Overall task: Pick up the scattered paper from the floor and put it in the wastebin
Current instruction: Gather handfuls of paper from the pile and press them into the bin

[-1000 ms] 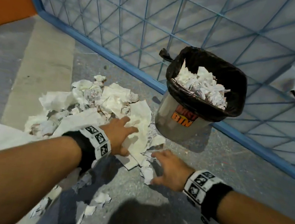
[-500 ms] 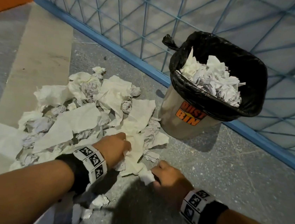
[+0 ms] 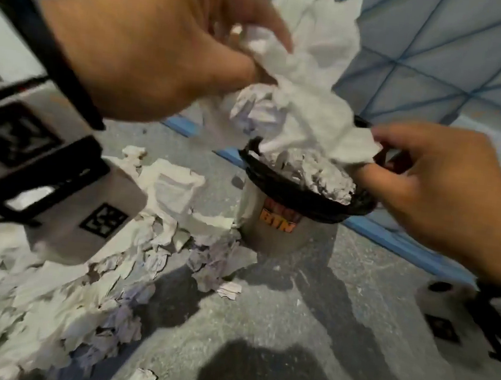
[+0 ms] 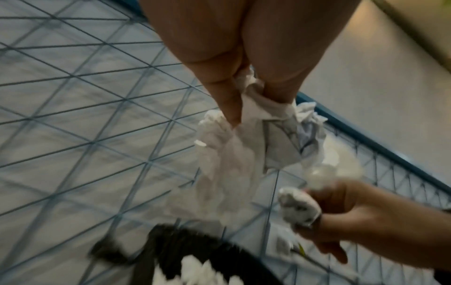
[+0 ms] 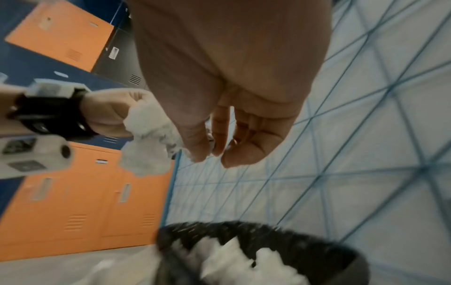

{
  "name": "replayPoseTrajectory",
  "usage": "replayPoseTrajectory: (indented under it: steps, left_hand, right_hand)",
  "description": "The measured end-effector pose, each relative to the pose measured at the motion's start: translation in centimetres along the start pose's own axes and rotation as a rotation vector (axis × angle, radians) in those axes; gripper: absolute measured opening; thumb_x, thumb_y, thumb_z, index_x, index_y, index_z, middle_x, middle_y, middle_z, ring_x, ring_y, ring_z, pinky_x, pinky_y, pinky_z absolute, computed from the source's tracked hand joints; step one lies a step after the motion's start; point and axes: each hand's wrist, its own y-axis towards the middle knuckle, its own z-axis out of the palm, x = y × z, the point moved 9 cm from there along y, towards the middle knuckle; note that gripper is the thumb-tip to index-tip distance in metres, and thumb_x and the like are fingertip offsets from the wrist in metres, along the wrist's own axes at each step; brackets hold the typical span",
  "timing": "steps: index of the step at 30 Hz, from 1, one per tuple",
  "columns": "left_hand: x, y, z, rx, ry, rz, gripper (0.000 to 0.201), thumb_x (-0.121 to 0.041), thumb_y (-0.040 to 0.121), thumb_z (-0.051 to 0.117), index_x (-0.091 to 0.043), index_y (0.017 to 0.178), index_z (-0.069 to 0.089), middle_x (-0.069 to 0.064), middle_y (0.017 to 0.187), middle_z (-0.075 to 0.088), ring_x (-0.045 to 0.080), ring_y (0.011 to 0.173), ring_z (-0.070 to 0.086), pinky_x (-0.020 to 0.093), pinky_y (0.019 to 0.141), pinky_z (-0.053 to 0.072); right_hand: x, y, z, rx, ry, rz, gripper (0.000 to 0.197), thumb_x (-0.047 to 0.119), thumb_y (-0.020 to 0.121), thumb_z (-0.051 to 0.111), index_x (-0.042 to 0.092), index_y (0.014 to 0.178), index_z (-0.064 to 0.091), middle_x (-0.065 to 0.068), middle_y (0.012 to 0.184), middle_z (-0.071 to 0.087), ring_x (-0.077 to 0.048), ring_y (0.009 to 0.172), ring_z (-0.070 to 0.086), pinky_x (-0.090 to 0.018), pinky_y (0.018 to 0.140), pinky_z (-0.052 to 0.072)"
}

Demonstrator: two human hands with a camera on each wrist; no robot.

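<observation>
Above the bin: left hand (image 3: 141, 43) pinches a white crumpled paper bunch (image 3: 311, 84) over the paper-heaped, black-lined grey wastebin (image 3: 279, 227).
Handling: light, soft, floppy; likely sheds pieces, so hold at the gathered middle.
Right hand (image 3: 438, 198): fingertips nip the bunch's lower corner near the rim.
Floor (image 3: 304, 336): much loose paper (image 3: 81, 289) left.

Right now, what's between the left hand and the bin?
In the head view, only the paper bunch that the left hand grips, hanging toward the bin.
</observation>
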Motion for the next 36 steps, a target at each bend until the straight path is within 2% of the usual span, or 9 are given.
replayPoseTrajectory:
  steps: [2, 4, 6, 10, 17, 20, 29, 33, 36]
  left_hand:
    - [-1.2, 3.7, -0.6, -0.1, -0.024, 0.026, 0.03, -0.051, 0.085, 0.049, -0.038, 0.109, 0.06, -0.025, 0.102, 0.061, -0.012, 0.093, 0.058, 0.011, 0.09, 0.047]
    - [-1.3, 6.7, 0.2, -0.224, -0.038, -0.017, 0.024, -0.038, 0.087, 0.057, -0.03, 0.108, 0.066, -0.027, 0.084, 0.055, -0.016, 0.071, 0.052, -0.003, 0.065, 0.038]
    - [-0.3, 8.6, 3.9, -0.186, -0.02, -0.096, 0.025, -0.028, 0.085, 0.062, -0.024, 0.108, 0.07, -0.013, 0.079, 0.061, -0.001, 0.065, 0.054, 0.009, 0.058, 0.038]
    - [4.8, 9.2, 15.7, 0.314, 0.29, -0.255, 0.035, -0.012, 0.081, 0.064, -0.021, 0.115, 0.067, 0.006, 0.114, 0.068, 0.027, 0.106, 0.063, 0.027, 0.086, 0.046]
    - [7.7, 8.3, 22.8, 0.678, 0.521, -0.251, 0.025, -0.015, 0.083, 0.064, -0.01, 0.107, 0.066, 0.008, 0.105, 0.065, 0.026, 0.108, 0.061, 0.027, 0.081, 0.047]
    - [8.6, 8.0, 23.4, 0.707, 0.57, -0.22, 0.019, -0.014, 0.077, 0.069, -0.011, 0.096, 0.064, 0.009, 0.103, 0.068, 0.028, 0.1, 0.065, 0.033, 0.085, 0.053]
    - [4.5, 9.0, 12.3, 0.324, 0.382, -0.159, 0.057, -0.047, 0.087, 0.058, -0.028, 0.138, 0.042, 0.004, 0.133, 0.057, 0.028, 0.12, 0.053, 0.032, 0.093, 0.042]
    - [4.5, 6.1, 6.3, 0.108, 0.351, -0.102, 0.055, -0.052, 0.088, 0.052, -0.027, 0.136, 0.044, 0.004, 0.136, 0.054, 0.026, 0.124, 0.05, 0.036, 0.1, 0.04]
    - [6.3, 1.2, 3.8, 0.03, 0.326, -0.117, 0.047, -0.051, 0.086, 0.056, -0.021, 0.123, 0.057, 0.005, 0.12, 0.061, 0.025, 0.11, 0.057, 0.03, 0.086, 0.041]
  right_hand:
    - [-2.8, 2.7, -1.1, -0.009, -0.109, 0.07, 0.019, 0.029, 0.08, 0.067, 0.01, 0.083, 0.066, -0.009, 0.073, 0.063, -0.029, 0.074, 0.058, -0.03, 0.066, 0.046]
    - [-5.2, 4.7, -0.7, 0.03, -0.175, 0.144, 0.02, 0.032, 0.08, 0.063, 0.014, 0.086, 0.065, -0.012, 0.087, 0.066, -0.034, 0.086, 0.061, -0.038, 0.073, 0.051]
    - [-6.4, 5.8, 0.9, 0.114, -0.31, 0.161, 0.034, 0.041, 0.08, 0.053, 0.016, 0.097, 0.066, -0.016, 0.1, 0.067, -0.036, 0.094, 0.063, -0.037, 0.077, 0.051]
    - [-8.2, 5.4, 5.4, 0.277, -0.383, 0.224, 0.024, 0.027, 0.082, 0.057, 0.014, 0.1, 0.066, -0.017, 0.104, 0.066, -0.038, 0.095, 0.063, -0.038, 0.076, 0.05]
    - [-6.4, 4.3, 6.1, 0.178, -0.036, 0.173, 0.025, 0.023, 0.083, 0.055, 0.023, 0.104, 0.069, -0.007, 0.105, 0.071, -0.03, 0.104, 0.061, -0.034, 0.088, 0.05]
    - [-5.0, 3.2, 9.1, 0.421, -0.093, 0.052, 0.023, 0.035, 0.084, 0.057, 0.021, 0.095, 0.071, -0.005, 0.097, 0.072, -0.027, 0.098, 0.063, -0.033, 0.083, 0.052]
    - [-6.0, 4.7, 10.0, 0.568, -0.21, 0.115, 0.03, 0.044, 0.08, 0.064, 0.016, 0.068, 0.061, -0.005, 0.077, 0.063, -0.025, 0.079, 0.058, -0.026, 0.066, 0.039]
    - [-4.3, 4.7, 4.9, 0.381, -0.347, 0.161, 0.041, 0.05, 0.076, 0.067, 0.015, 0.099, 0.066, -0.014, 0.104, 0.066, -0.034, 0.093, 0.059, -0.036, 0.076, 0.049]
    - [-1.1, 2.8, 1.5, 0.161, -0.295, 0.136, 0.049, 0.047, 0.075, 0.068, 0.018, 0.114, 0.061, -0.014, 0.112, 0.061, -0.035, 0.102, 0.056, -0.04, 0.081, 0.045]
